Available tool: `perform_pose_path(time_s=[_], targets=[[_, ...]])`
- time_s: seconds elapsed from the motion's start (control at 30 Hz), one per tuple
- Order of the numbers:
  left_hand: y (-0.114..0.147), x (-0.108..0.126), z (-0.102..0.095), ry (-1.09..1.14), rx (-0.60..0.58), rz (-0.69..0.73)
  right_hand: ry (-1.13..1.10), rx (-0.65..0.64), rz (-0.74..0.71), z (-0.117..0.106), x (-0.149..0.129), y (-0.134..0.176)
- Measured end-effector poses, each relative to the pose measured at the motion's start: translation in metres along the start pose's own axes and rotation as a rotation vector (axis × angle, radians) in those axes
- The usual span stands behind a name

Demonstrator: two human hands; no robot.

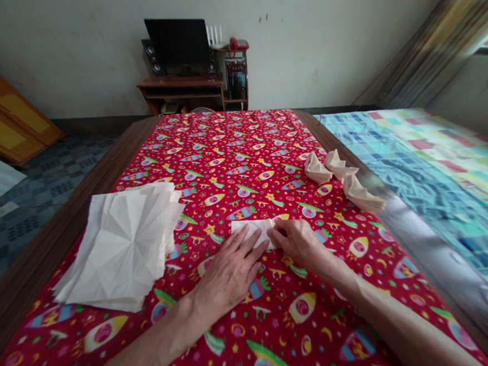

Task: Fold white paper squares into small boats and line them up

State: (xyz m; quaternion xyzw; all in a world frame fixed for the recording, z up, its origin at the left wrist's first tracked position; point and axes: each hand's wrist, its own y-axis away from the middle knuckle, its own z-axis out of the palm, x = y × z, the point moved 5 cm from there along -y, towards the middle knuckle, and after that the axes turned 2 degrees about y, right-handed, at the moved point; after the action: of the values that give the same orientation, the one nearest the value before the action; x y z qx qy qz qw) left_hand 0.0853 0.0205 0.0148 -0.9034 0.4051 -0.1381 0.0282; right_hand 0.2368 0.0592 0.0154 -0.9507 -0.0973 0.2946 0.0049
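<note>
A small folded piece of white paper lies flat on the red patterned cloth. My left hand rests on it with fingers stretched out, pressing it down from the left. At its right end my right hand pinches the paper's edge between thumb and curled fingers. Left of my hands is a stack of creased, cream paper sheets; the top one has fold lines meeting at its centre. Several folded paper pieces with pointed tips sit to the right, near the table edge.
The table's dark wooden edge shows on the left. To the right is a bed with a blue checked cover. Behind the table stand a desk with a monitor, and a red telephone. A wooden cabinet is far left.
</note>
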Motion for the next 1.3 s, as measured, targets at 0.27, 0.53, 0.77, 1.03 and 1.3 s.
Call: perform_pose_path(time_s=[0.27,0.53,0.77,1.03,1.3], targets=[[0.001,-0.001,0.002,0.005,0.026,-0.003,0.076,0.052,0.021,0.002,0.005,-0.002],[0.003,0.000,0.001,0.002,0.022,0.012,0.400,0.313,-0.461,-0.010,-0.033,0.048],[0.004,-0.002,-0.001,-0.024,0.026,0.009,0.501,0.022,-0.563,0.018,-0.026,0.071],[0.028,-0.018,-0.006,-0.135,0.010,-0.017,0.506,-0.025,-0.516,0.014,-0.014,0.074],[0.050,-0.028,-0.017,-0.168,0.083,-0.070,0.511,0.123,-0.514,0.011,-0.021,0.073]])
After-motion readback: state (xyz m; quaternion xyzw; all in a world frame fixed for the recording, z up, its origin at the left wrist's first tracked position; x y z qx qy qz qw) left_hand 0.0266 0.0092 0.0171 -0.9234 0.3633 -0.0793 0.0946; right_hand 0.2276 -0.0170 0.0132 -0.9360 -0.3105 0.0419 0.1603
